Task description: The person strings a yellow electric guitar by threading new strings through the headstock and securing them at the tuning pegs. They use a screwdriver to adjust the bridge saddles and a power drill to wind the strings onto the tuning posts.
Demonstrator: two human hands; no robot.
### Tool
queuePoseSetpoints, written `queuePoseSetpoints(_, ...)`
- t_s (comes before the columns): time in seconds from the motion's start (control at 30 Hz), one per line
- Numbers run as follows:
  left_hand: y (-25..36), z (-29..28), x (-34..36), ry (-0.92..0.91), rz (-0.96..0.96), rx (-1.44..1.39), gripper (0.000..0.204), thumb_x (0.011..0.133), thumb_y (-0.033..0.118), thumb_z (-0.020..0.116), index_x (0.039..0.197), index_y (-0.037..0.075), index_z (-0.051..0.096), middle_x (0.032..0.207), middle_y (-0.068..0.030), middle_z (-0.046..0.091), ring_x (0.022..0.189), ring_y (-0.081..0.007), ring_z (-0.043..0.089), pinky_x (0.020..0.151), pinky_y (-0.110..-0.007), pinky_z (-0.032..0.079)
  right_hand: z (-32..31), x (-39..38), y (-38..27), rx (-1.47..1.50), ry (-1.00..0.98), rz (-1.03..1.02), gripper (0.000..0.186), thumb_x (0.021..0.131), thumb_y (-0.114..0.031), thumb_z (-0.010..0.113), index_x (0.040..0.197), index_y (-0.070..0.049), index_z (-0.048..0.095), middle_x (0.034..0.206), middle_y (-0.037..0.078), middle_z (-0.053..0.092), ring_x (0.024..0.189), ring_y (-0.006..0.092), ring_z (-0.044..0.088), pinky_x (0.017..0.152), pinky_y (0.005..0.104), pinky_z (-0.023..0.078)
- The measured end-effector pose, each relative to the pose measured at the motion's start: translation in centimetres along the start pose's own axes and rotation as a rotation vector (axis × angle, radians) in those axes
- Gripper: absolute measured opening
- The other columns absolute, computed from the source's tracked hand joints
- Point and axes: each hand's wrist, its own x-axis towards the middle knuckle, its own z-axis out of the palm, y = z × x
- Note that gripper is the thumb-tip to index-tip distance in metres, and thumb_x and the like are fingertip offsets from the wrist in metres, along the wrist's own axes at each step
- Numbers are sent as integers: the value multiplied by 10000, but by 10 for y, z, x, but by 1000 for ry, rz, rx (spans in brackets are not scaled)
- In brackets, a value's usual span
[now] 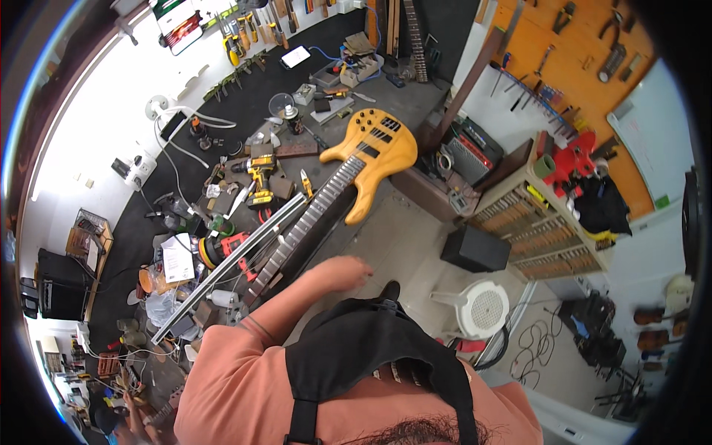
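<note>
My left hand hangs in front of my body, just off the front edge of the workbench. Its fingers are loosely bent, with small gaps between them, and I see nothing in them. My right hand is out of view. Nearest to my left hand is a yellow wooden electric bass guitar, lying on the dark bench. Its body is toward the far side and its fretted neck slants toward the near left. Alongside the neck runs a long silver metal straightedge. Neither the bass nor the straightedge is touched by the visible hand.
A yellow-black cordless drill, a red sander, papers and cables clutter the bench. To the right stand a small amplifier, a drawer cabinet, a black box and a white stool. Another person sits at lower left.
</note>
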Motion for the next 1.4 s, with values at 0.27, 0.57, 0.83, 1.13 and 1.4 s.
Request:
queuePoseSetpoints(0.27, 168, -294, 8, 1057, 1216, -266, 173, 926, 52, 678, 1056, 14, 785, 1071, -144, 779, 924, -330, 739, 821, -448, 587, -322, 39, 235, 45, 660, 404, 278, 927, -184, 718, 1116, 15, 762, 1006, 258, 765, 766, 415, 747, 731, 540, 599)
queuePoseSetpoints(0.57, 162, -383, 115, 955, 1062, 270, 188, 838, 266, 746, 877, 96, 675, 914, -46, 629, 921, -251, 639, 810, -397, 501, -657, 161, -40, 853, 720, -110, 157, 1065, -163, 546, 1086, -37, 638, 846, 78, 650, 632, 176, 614, 638, 340, 535)
queuePoseSetpoints(0.83, -2, -301, 257, 513, 268, 247, 294, 886, 123, 677, 1176, 86, 710, 1185, -104, 713, 1133, -318, 694, 962, -436, 531, -740, 138, -100, 956, 489, -188, 399, 1156, -376, 541, 885, -85, 584, 648, -8, 517, 499, 156, 533, 605, 340, 520)
queuePoseSetpoints(1.13, -84, -207, 160, 469, -731, -103, 273, 964, 207, 703, 1205, 80, 726, 1167, -168, 724, 1118, -392, 701, 962, -516, 563, -870, 235, -103, 949, 649, -307, 373, 1129, -341, 627, 882, -62, 611, 674, 10, 552, 524, 128, 536, 538, 306, 458)
queuePoseSetpoints(1.4, 29, -140, 146, 478, -1258, -518, 413, 959, 191, 767, 1350, 79, 701, 1331, -210, 713, 1251, -424, 664, 1060, -502, 543, -1078, 406, -61, 170, 1137, 322, 551, 1028, -363, 717, 1401, 8, 554, 1366, 242, 616, 1300, 429, 641, 1020, 524, 575)
